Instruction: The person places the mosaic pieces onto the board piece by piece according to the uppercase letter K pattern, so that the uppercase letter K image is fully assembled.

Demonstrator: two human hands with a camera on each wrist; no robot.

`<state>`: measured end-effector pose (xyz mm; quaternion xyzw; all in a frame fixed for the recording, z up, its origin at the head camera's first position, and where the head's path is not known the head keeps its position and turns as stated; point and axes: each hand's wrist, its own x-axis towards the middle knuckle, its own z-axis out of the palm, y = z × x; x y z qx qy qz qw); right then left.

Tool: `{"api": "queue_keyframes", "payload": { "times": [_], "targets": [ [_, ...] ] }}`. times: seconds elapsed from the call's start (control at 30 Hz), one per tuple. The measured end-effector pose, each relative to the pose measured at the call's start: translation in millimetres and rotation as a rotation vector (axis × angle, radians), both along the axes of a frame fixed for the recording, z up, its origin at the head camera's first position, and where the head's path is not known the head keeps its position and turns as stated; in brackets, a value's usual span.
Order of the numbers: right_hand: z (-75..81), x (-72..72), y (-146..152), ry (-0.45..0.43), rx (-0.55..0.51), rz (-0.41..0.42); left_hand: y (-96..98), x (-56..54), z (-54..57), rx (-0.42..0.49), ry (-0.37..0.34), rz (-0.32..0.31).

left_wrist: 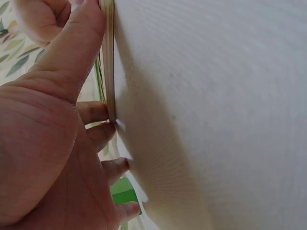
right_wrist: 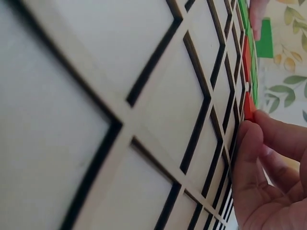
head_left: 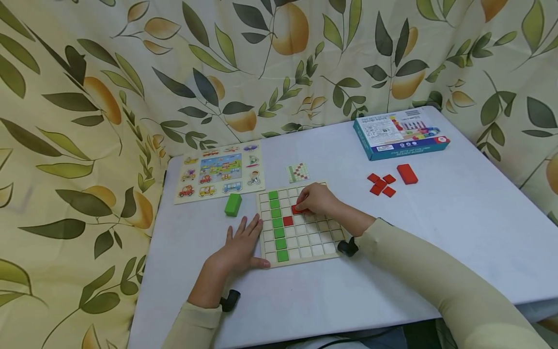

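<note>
A wooden grid board [head_left: 315, 238] lies on the table with white square cells. Green square tiles [head_left: 277, 222] fill part of its second column. One red tile [head_left: 288, 221] sits in a cell beside that column. Between the thumb and fingers of my right hand [head_left: 320, 198], a second red tile [head_left: 295, 210] is pinched over a cell up and to the right of the first. My left hand [head_left: 237, 247] rests with fingers spread along the board's left edge, thumb at the lower left corner. In the left wrist view, its fingertips touch the board's side [left_wrist: 109, 62].
A green block [head_left: 233, 205] stands near my left fingertips. Behind it lies a picture puzzle board [head_left: 257, 191]. A small pattern card [head_left: 298, 172] is above the grid. Several loose red tiles [head_left: 380, 183], a red block [head_left: 407, 174] and a game box [head_left: 401, 133] are on the right.
</note>
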<state>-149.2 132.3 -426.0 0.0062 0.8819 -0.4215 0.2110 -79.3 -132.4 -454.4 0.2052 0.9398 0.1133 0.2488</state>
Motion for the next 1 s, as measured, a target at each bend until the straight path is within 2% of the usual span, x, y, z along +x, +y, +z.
{"api": "queue_keyframes", "payload": {
  "times": [0.37,0.5,0.63,0.8,1.0],
  "targets": [
    [0.1,0.1,-3.6,0.076,0.111,0.044,1.5,-0.4,3.3,-0.001,-0.002,0.009],
    [-1.4,-0.2,-3.4,0.094,0.12,0.047,2.2,-0.3,4.7,-0.002,-0.003,0.01],
    [-0.4,3.2,1.5,0.074,0.078,0.023,2.8,0.4,5.8,0.0,-0.003,0.006],
    [3.3,8.6,23.3,0.035,0.023,-0.029,3.3,2.0,6.9,0.002,-0.009,0.002],
    [10.1,6.6,68.0,-0.004,0.071,-0.136,1.6,2.9,7.4,-0.016,0.001,0.006]
  ]
}}
